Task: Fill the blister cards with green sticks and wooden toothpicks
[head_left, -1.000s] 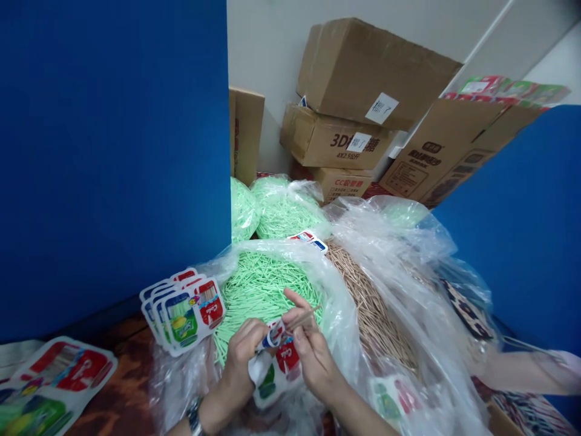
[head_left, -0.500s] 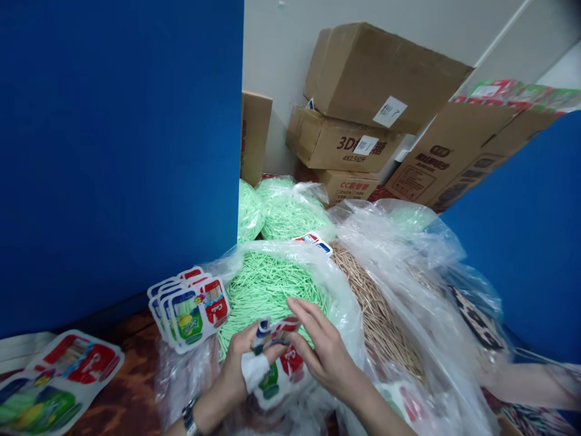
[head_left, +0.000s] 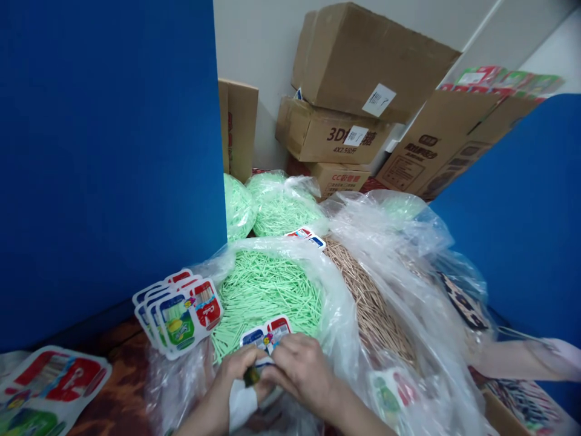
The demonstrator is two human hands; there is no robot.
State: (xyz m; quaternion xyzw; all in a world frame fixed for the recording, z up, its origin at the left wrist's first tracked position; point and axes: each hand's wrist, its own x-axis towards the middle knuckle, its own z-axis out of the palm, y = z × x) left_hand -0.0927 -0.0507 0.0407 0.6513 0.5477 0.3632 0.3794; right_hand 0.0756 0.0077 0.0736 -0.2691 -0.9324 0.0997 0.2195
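A flat printed candy pouch point(head_left: 259, 336) with blue and red panels is held low over an open clear bag of thin green sticks point(head_left: 272, 284). My left hand point(head_left: 238, 370), with a white wrap on it, is closed on the pouch's lower left side. A small dark green-yellow piece shows by its fingers; I cannot make out what it is. My right hand point(head_left: 303, 370) is closed at the pouch's right side, its fingertips meeting those of the left. Several similar pouches point(head_left: 180, 324) lie stacked left of the bag, with Cola printed on a red panel.
Brown sticks point(head_left: 370, 297) fill a plastic bag on the right. Behind stand cardboard boxes point(head_left: 338, 130) and tied bags of green sticks point(head_left: 284, 209). A blue panel point(head_left: 109, 151) rises at left. More pouches point(head_left: 54, 387) lie at lower left. Another person's arm point(head_left: 517, 358) reaches in at right.
My right hand has moved from open fingers beside the pouch to closed on it. The pouch's printed top now shows above both hands. The view has shifted slightly.
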